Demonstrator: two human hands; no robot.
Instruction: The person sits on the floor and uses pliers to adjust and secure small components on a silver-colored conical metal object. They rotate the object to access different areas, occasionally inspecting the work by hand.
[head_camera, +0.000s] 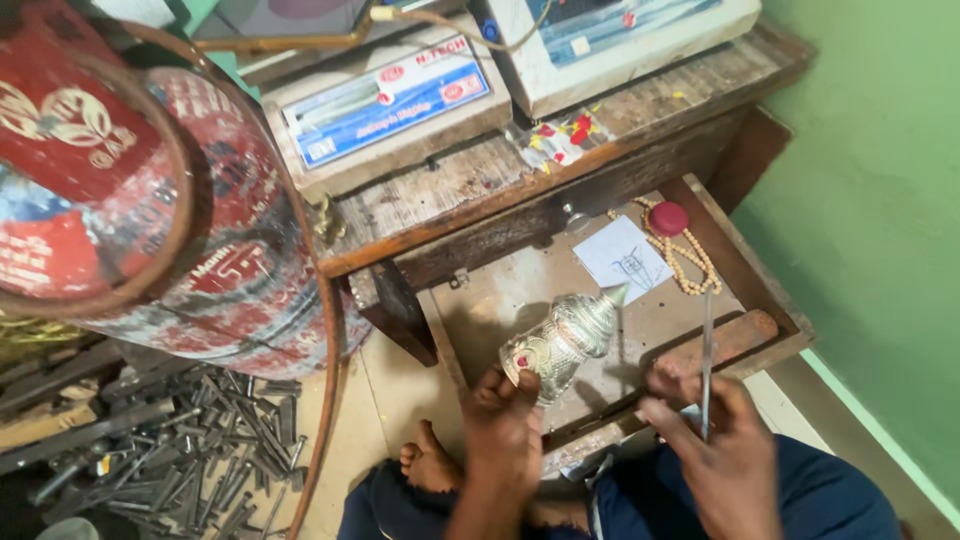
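Items listed left to right, each placed relative to the open wooden drawer (745, 262). Far left of the drawer: a red gas cylinder (150, 200) lying tilted, and below it on the floor a heap of dark metal rods and punches (200, 450). Above the drawer, on the wooden table (480, 190): two weighing scales, the nearer one (385, 105) with a blue front panel. Over the drawer's front left part: the left hand (505, 420), its grip closed around the wide base of an embossed silver crown (565, 340), which leans with its pointed top up and to the right. The crown looks like thin worked metal, probably light, stiff, easily dented and slick on its polished ribs; the base rim appears the soundest place to hold, not the slender tip. Inside the drawer toward the back: a small paper slip (625, 255), a red round lid (668, 218) and a string of pale beads (690, 265). At the drawer's front right edge: a wooden handle (735, 335) lying flat, and the right hand (715, 430), its fingers pinched shut on a thin metal tool (707, 350) held upright.
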